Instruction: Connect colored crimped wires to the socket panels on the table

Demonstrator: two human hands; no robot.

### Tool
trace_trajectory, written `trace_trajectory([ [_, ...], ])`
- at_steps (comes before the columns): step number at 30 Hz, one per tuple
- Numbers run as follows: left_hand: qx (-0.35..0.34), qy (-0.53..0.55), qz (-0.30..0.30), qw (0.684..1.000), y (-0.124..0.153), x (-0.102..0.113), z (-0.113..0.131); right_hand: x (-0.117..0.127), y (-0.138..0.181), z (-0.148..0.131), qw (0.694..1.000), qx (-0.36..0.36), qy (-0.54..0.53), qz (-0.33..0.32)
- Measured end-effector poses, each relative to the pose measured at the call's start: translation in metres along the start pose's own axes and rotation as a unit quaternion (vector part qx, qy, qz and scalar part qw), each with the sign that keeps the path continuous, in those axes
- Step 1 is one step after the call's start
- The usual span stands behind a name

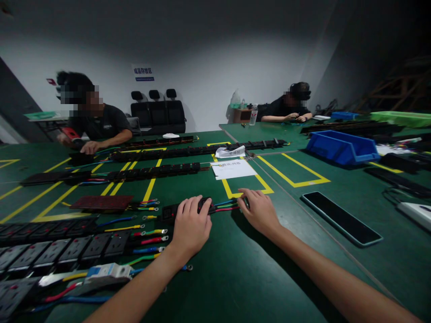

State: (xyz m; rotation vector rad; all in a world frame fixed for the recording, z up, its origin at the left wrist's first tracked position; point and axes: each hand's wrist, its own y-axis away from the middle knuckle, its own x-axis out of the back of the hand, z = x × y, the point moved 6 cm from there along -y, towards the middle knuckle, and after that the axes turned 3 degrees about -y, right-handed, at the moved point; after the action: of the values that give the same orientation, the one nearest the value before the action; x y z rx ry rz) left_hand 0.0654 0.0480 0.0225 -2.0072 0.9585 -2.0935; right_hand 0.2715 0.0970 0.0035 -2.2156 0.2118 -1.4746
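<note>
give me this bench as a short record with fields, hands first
left hand: over a black socket strip, fingers on its top
right hand: at the strip's coloured wires; exact grip unclear
left side: more socket strips, wires ending in ring terminals
right side: phone lying flat, blue bin beyond it
ahead: white paper on the green table
people: two across the table, one left, one right

Left hand (192,222) gripping black socket strip (169,212); right fingers (248,194) apparently pinching coloured wires (226,208).
</note>
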Motion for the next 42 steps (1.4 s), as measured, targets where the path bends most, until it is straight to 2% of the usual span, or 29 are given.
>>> trace_trajectory([
  [9, 0.002, 0.004, -0.007, 1.000, 0.000, 0.001, 0.000, -0.003, -0.001, 0.001, 0.999, 0.011, -0.003, -0.031],
  [18, 0.018, 0.015, -0.024, 0.999, 0.001, 0.002, 0.000, -0.004, -0.004, 0.008, 0.997, 0.027, -0.067, 0.031],
  [25, 0.028, 0.020, -0.026, 0.999, 0.003, 0.005, -0.001, 0.001, -0.009, 0.024, 0.979, -0.046, -0.185, 0.069],
  [33, 0.020, -0.018, -0.038, 0.999, 0.006, 0.005, 0.002, 0.003, -0.012, 0.055, 0.932, -0.181, -0.284, 0.136],
  [37, -0.010, -0.047, -0.079, 0.996, -0.006, 0.010, 0.001, 0.003, -0.011, 0.058, 0.923, -0.189, -0.301, 0.145],
  [42, -0.115, -0.069, -0.190, 0.973, -0.033, 0.019, -0.005, 0.002, -0.011, 0.058, 0.921, -0.207, -0.295, 0.147],
])
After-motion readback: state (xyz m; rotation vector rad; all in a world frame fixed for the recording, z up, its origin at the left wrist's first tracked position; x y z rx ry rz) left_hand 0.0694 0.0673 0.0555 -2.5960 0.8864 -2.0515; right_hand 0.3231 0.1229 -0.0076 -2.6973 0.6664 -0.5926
